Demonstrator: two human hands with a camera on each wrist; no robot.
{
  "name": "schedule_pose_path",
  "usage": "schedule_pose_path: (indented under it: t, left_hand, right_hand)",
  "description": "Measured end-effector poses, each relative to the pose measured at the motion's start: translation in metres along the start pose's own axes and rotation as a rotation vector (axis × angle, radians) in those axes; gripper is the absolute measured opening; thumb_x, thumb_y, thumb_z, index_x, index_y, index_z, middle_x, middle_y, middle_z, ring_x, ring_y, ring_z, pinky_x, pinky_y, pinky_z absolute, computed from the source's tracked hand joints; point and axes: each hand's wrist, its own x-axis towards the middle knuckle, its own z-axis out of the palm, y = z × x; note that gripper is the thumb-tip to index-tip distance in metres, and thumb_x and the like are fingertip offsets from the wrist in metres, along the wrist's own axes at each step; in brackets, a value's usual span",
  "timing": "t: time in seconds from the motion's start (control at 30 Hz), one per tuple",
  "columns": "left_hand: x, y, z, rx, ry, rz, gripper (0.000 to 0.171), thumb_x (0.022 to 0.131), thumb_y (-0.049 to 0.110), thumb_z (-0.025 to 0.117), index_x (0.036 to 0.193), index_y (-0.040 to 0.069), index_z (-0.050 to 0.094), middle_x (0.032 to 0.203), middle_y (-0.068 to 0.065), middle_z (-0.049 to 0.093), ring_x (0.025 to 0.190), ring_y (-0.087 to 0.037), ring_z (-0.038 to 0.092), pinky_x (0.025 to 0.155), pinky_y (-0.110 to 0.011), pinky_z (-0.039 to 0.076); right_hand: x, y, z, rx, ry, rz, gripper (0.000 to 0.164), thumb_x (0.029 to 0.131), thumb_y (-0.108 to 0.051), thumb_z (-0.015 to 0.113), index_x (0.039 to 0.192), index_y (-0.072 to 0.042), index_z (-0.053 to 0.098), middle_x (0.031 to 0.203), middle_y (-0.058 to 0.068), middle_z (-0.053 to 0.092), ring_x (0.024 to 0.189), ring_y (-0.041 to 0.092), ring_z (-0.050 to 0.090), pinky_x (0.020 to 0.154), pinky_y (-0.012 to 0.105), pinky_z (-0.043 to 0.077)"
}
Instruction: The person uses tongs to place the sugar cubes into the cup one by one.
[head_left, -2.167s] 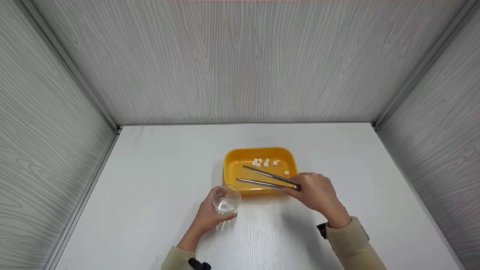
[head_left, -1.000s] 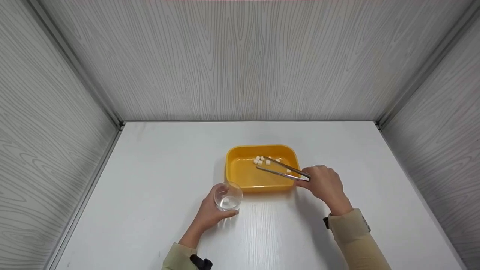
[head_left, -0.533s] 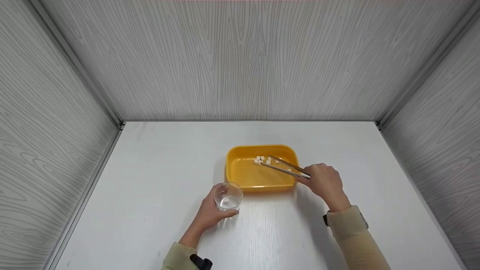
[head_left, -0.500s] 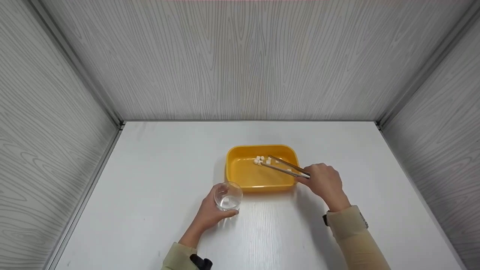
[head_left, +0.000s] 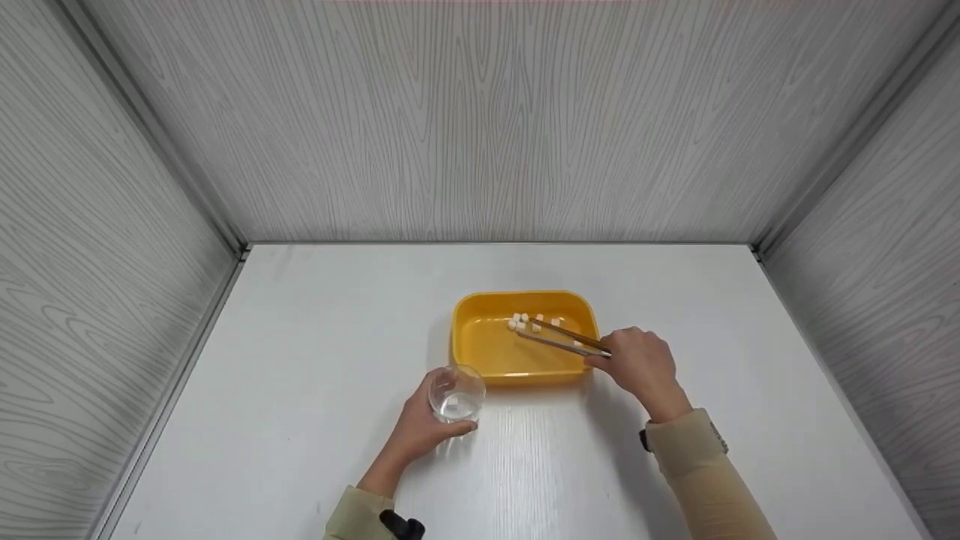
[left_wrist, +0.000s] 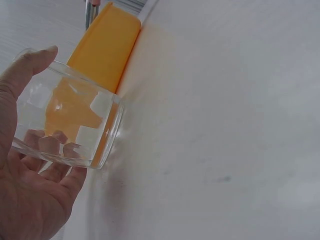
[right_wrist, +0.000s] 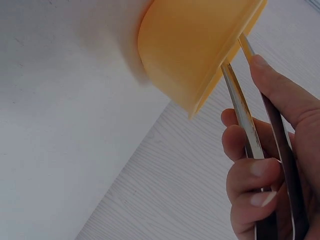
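Note:
My left hand (head_left: 420, 424) holds a clear glass (left_wrist: 75, 110) around its side, thumb and fingers on opposite walls, close in front of the tray. A small white cube (head_left: 452, 402) shows at the bottom of the glass. My right hand (head_left: 641, 367) grips metal tongs (right_wrist: 235, 92), its thumb on one arm and fingers curled round the other. The tongs reach over the right rim of a yellow tray (head_left: 517, 378). Their tips are a little apart, beside several small white cubes (head_left: 520, 326). In the right wrist view the tray wall hides the tips.
The tray stands on a white table (head_left: 337, 322) with grey wood-grain panels (head_left: 480, 120) at the back and both sides. Another white cube (head_left: 577, 343) lies near the tray's right end, partly behind the tongs.
The tongs have moved back and right from the tray's front left to the cubes, their arms closer together than at first. Over the last half second they shift slightly left. The glass stays nearly still.

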Motion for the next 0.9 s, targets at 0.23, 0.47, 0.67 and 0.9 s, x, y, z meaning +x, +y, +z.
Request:
schedule_pose_path:
  t: [0.23,0.47,0.67,0.9]
  left_hand:
    - [0.000,-0.003,-0.001,-0.014,-0.017,0.046,0.090,0.066,0.026,0.091,0.140,0.013,0.042,0.138,-0.007,0.053,0.130,-0.028,0.047,0.110,-0.049,0.035]
    - [-0.001,-0.002,-0.001,0.001,-0.014,0.045,0.090,0.066,0.028,0.091,0.140,0.014,0.042,0.138,-0.007,0.054,0.129,-0.028,0.047,0.110,-0.049,0.036]
    - [-0.001,-0.002,0.000,0.009,-0.009,0.036,0.089,0.067,0.028,0.091,0.140,0.014,0.041,0.138,-0.008,0.054,0.129,-0.029,0.047,0.109,-0.050,0.036]
    - [-0.001,0.000,-0.002,-0.010,-0.011,0.032,0.090,0.067,0.027,0.091,0.140,0.014,0.041,0.138,-0.009,0.053,0.130,-0.030,0.047,0.109,-0.051,0.036]
  right_hand:
    - [0.003,-0.003,0.005,-0.009,0.009,0.000,0.032,0.078,-0.040,0.081,0.082,-0.008,0.077,0.065,0.001,0.059,0.050,0.018,0.045,0.045,0.034,0.044]
    - [0.007,-0.004,0.008,-0.023,-0.014,0.012,0.035,0.081,-0.043,0.078,0.078,-0.009,0.073,0.061,-0.001,0.054,0.052,0.019,0.044,0.046,0.033,0.041]
    - [0.010,-0.006,0.009,-0.016,-0.025,0.025,0.032,0.081,-0.042,0.078,0.078,-0.010,0.074,0.061,-0.001,0.055,0.051,0.019,0.046,0.047,0.034,0.042]
    - [0.011,-0.008,0.011,-0.030,0.011,0.007,0.033,0.081,-0.042,0.078,0.077,-0.009,0.074,0.061,0.000,0.057,0.049,0.018,0.046,0.045,0.035,0.045]
